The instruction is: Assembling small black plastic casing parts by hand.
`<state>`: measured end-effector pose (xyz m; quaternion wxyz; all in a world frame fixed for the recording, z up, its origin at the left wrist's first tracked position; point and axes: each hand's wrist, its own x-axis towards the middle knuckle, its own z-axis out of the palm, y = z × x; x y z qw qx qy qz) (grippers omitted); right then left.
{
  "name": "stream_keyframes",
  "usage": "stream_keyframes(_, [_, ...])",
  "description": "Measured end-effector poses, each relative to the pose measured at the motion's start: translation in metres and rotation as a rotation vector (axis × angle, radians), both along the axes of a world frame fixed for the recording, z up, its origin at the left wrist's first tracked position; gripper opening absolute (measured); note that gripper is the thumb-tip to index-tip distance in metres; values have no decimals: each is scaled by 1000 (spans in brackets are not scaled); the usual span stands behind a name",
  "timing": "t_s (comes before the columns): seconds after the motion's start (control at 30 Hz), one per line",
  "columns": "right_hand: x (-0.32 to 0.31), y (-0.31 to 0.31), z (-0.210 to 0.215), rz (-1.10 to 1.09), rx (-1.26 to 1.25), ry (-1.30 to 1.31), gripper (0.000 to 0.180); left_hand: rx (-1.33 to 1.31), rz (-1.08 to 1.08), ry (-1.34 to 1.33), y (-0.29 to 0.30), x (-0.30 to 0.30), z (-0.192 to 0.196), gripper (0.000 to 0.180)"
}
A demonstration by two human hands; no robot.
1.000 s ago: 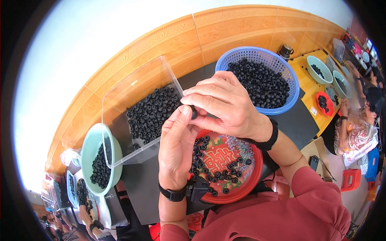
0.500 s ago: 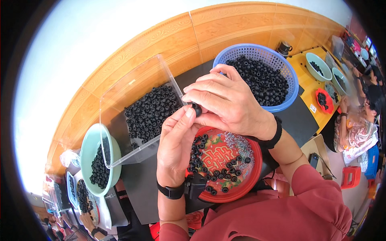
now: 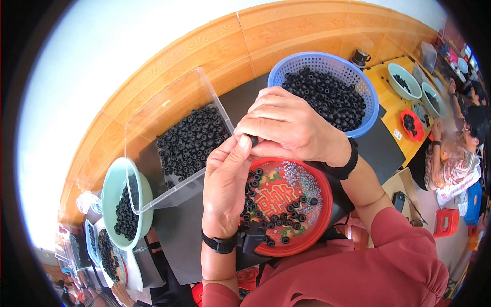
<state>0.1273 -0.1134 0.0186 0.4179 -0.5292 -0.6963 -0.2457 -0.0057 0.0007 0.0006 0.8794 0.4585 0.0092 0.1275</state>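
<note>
Head view. Both hands meet above the red plate (image 3: 307,174), fingertips pinched together on one small black ring (image 3: 253,139). Left hand (image 3: 225,189) closes on it from below with thumb and forefinger; right hand (image 3: 291,128) curls over it from above, fingers closed round the same piece. The ring sits between the two hands, mostly hidden; whether it is one part or two pressed together, cannot tell.

Plate below carries a scatter of loose rings. Clear bin (image 3: 179,133) to the left holds many more, tilted against a green bowl (image 3: 115,189). Blue basket (image 3: 327,69) behind the right hand is heaped with the same pieces.

Risks, as judged: the grip is fingertip-only on a small smooth part, so a slip would drop it among the plate's rings and lose it. The right wrist hangs close to the basket rim; a wide elbow swing could tip it.
</note>
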Motion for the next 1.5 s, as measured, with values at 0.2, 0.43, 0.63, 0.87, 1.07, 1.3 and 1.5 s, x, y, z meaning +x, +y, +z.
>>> stream_keyframes(0.2, [-6,-6,3,-132,12,-57,32,72,32,38,-4,-7,6,29])
stream_keyframes(0.43, [-18,-3,1,-405,6,-192,29,895,624,109,-8,-5,8,17])
stream_keyframes(0.63, [-16,-2,-1,-448,11,-260,29,1119,706,8,-9,-4,7,11])
stream_keyframes(0.87, [-15,-4,3,-287,67,-91,33,189,142,-33,-1,-4,5,31])
stream_keyframes(1.07, [-12,-6,4,-198,12,22,28,95,94,-22,-4,-5,6,31])
stream_keyframes(1.3, [-11,-8,3,-237,0,-166,30,283,155,-14,-8,-1,6,31])
stream_keyframes(1.5, [-12,-9,6,-243,-18,-120,33,372,256,-4,-6,-6,4,32])
